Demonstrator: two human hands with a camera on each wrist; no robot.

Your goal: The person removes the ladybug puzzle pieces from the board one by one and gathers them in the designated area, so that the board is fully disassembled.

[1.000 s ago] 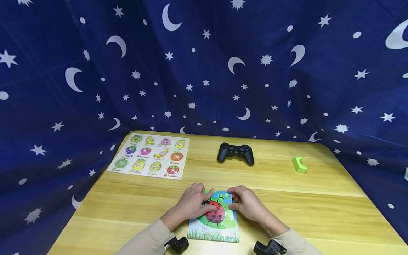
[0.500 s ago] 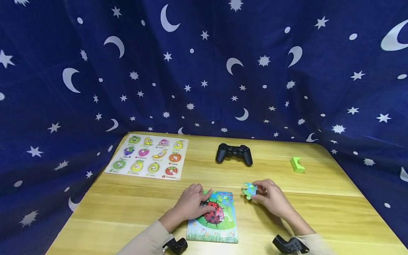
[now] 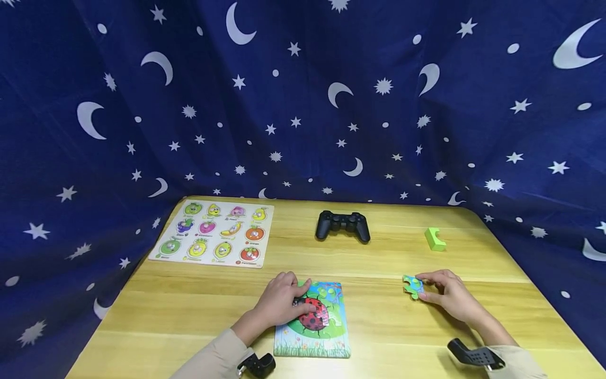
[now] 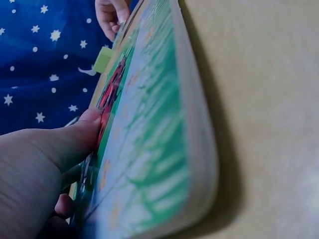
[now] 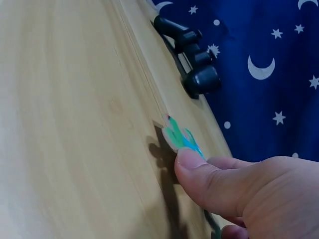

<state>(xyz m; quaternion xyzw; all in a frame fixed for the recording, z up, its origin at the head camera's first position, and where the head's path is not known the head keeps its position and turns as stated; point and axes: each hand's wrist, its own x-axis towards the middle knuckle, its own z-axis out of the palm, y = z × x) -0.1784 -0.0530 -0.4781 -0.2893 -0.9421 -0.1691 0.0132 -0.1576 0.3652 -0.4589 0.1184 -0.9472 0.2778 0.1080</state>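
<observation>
A ladybug jigsaw puzzle (image 3: pixel 312 347) in a flat tray lies on the table. My left hand (image 3: pixel 276 302) holds it at the upper left side; the thumb presses on the red ladybug, and in the left wrist view the other fingers curl beside the edge, partly hidden. Right of the puzzle, my right hand (image 3: pixel 447 295) pinches a blue and green jigsaw piece (image 3: pixel 413 287) between thumb and fingers. In the right wrist view that jigsaw piece (image 5: pixel 175 135) appears just above the wood, with its shadow beside it.
A fruit puzzle board (image 3: pixel 218 215) lies at the back left of the wooden table (image 3: pixel 379 337). A black game controller (image 3: pixel 343 225) sits at the back middle, a light green block (image 3: pixel 434 239) at the back right. A dark blue starry cloth (image 3: pixel 303 105) hangs behind.
My right hand took the jigsaw piece off the puzzle's upper right part and carried it to the right. The left hand stays on the puzzle. The head view has shifted slightly.
</observation>
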